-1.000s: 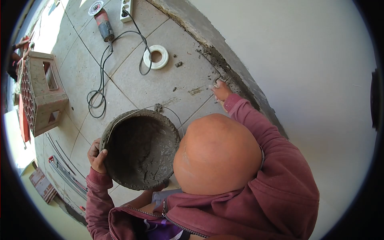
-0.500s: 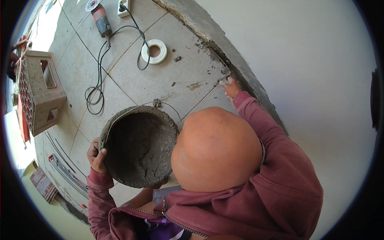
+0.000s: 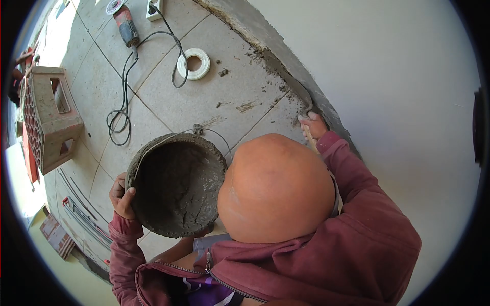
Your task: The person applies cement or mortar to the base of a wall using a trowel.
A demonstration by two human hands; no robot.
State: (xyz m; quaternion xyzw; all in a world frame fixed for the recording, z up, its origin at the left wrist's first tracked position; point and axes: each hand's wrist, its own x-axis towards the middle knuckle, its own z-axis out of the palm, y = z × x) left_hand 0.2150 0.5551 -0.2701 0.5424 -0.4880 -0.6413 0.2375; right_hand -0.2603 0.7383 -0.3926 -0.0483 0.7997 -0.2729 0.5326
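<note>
A bucket (image 3: 133, 166) caked with grey mortar stands tilted beside my bare knee (image 3: 275, 188), its mouth facing me. Wet mortar (image 3: 186, 191) lines its inside. My left hand (image 3: 122, 198) grips the bucket's rim on the left, thumb on the near side. Down at the foot of the wall, my right hand (image 3: 313, 126) is closed around the handle of a trowel (image 3: 307, 98). The thin grey blade lies along the wet mortar strip (image 3: 288, 76) where wall meets floor; part of the handle is hidden by the fingers.
On the tiles lie an angle grinder (image 3: 125, 25) with its cord, a power strip (image 3: 154, 9) and a roll of white tape (image 3: 194, 64). A dirty plastic crate (image 3: 53, 117) stands at left, with metal rods (image 3: 84, 209) below it. Mortar crumbs (image 3: 223, 72) dot the floor.
My right hand has moved with the trowel along the wall base, toward me and to the right. The mortar strip behind it looks smoother. My left hand stays on the bucket.
</note>
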